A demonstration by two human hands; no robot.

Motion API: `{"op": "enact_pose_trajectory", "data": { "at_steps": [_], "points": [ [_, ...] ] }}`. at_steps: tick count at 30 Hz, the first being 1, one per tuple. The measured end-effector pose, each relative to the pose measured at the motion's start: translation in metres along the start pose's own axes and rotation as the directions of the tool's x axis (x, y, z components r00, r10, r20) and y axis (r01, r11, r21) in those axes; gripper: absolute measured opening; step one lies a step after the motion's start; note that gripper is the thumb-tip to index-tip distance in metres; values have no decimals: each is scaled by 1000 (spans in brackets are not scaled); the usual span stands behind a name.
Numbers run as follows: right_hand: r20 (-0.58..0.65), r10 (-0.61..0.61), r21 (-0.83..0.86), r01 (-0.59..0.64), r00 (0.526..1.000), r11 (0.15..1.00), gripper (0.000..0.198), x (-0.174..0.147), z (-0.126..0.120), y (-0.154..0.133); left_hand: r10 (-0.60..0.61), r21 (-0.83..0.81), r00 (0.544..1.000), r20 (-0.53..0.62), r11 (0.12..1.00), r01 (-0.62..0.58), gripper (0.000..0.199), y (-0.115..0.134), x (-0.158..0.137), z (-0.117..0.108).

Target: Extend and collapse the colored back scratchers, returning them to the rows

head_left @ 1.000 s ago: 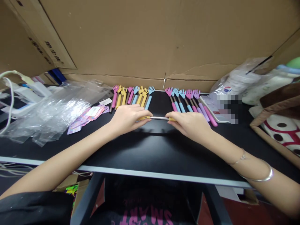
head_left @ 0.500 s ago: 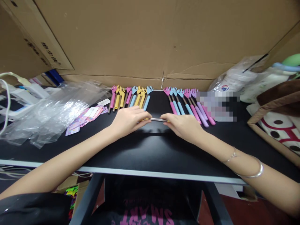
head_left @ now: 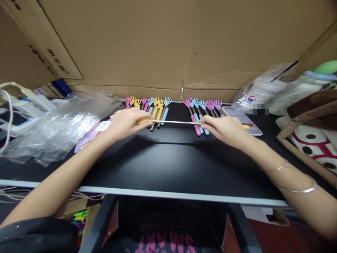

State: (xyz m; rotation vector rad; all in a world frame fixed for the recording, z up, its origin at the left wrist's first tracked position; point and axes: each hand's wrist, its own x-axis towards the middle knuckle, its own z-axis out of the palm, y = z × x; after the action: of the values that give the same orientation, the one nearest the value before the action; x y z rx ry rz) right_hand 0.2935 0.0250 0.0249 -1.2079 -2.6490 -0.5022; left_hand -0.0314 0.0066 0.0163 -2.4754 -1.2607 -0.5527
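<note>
Head view. A yellow back scratcher (head_left: 173,122) is held level above the desk (head_left: 171,165), with a length of silver rod bared between the two hands. Its yellow part near the left end is grasped by the left hand (head_left: 129,123), the fingers (head_left: 142,115) closed around it. The other end is gripped by the right hand (head_left: 223,130), fingers likewise clenched; a short yellow piece is seen past that hand, in front of a smartphone (head_left: 243,117). A thin shadow is cast by the rod on the black desktop.

Two rows of back scratchers are laid along the rear of the desk. In the left row (head_left: 155,109), pink, yellow and blue ones are seen, partly covered by the left hand. In the right row (head_left: 198,112), pink, blue and purple heads are shown, some handles hidden by the right hand.

To the left, clear plastic bags (head_left: 63,117) are heaped beside pink-purple cards (head_left: 88,138). To the right, a bagged cup (head_left: 263,92) is placed near a brown bag (head_left: 305,109). The desk is backed by cardboard (head_left: 147,45). A bangle (head_left: 302,190) is worn on the right forearm.
</note>
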Motion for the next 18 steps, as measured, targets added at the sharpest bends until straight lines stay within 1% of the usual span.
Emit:
{"op": "enact_pose_trajectory", "data": {
  "at_steps": [2, 4, 8, 12, 16, 18],
  "points": [
    [57, -28, 43, 25, 998, 999, 39, -1, -5, 18, -18, -44, 996, 90, 999, 22, 39, -11, -1, -3],
    [103, -51, 110, 40, 993, 993, 38, -1, -9, 27, -12, -71, 990, 140, 997, 22, 40, -14, 0, -6],
    [155, -73, 198, 41, 985, 979, 35, -1, -15, 24, -12, -88, 984, 177, 996, 28, 41, -10, 2, -12],
    [169, -58, 193, 25, 984, 981, 35, 0, -18, 23, -32, -78, 975, 220, 996, 51, 40, -11, 4, -18],
    [242, -21, 222, -35, 970, 974, 36, -3, -23, 41, -54, -94, 958, 282, 992, 84, 40, -29, 0, -25],
    [216, -21, 274, -40, 976, 961, 40, -6, -25, 54, -57, -121, 944, 325, 988, 101, 42, -42, -3, -28]
  ]
}}
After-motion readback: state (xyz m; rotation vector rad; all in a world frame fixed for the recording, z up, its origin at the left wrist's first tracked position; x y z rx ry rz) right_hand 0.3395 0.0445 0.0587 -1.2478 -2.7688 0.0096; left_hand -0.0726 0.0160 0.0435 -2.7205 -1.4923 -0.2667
